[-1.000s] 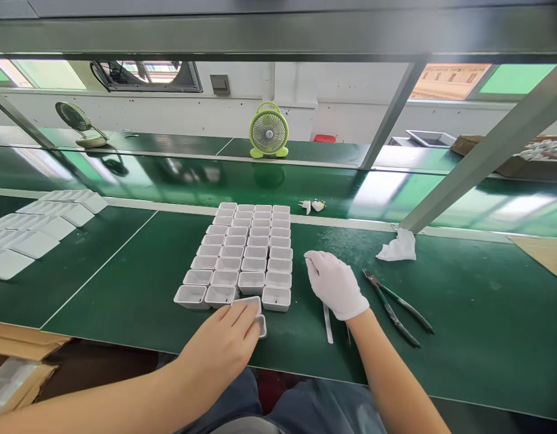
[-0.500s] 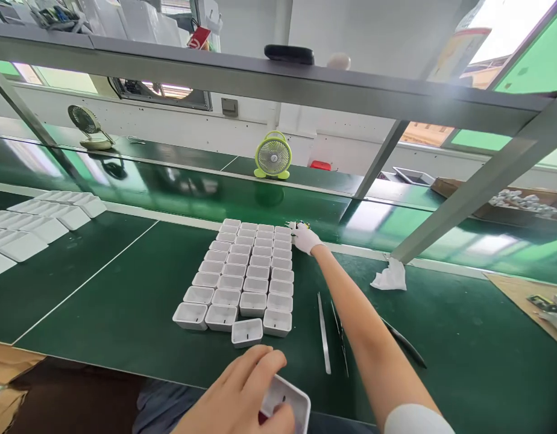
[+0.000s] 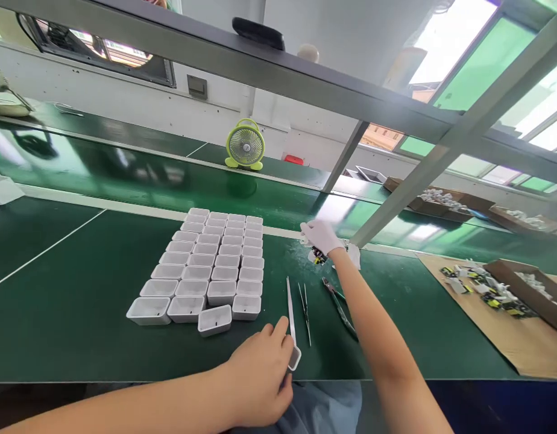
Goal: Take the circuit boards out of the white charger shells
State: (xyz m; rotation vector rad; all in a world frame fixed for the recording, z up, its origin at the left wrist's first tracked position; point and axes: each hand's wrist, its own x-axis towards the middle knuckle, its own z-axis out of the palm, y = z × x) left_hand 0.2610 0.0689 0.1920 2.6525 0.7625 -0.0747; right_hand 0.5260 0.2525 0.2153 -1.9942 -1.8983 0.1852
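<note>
My bare left hand (image 3: 259, 377) is closed round a small white plastic shell (image 3: 295, 358) near the table's front edge. My right hand (image 3: 321, 236), in a white glove, is stretched far over the green table (image 3: 79, 289) and grips a small white part with a yellow and black circuit piece (image 3: 316, 257). Several white shells stand in a block of rows (image 3: 215, 259) to the left of it. One more white shell (image 3: 214, 320) sits loose in front of the block.
Metal tweezers (image 3: 290, 308), thin tweezers (image 3: 305, 304) and pliers (image 3: 339, 307) lie between my arms. A cardboard sheet (image 3: 495, 325) with small parts and a box (image 3: 527, 289) is at the right. A slanted metal post (image 3: 423, 175) rises behind; a green fan (image 3: 245, 145) stands beyond.
My right hand has drawn back from the far edge with the small part in it. My left hand has carried its shell up to the table's front edge. The view has swung right.
</note>
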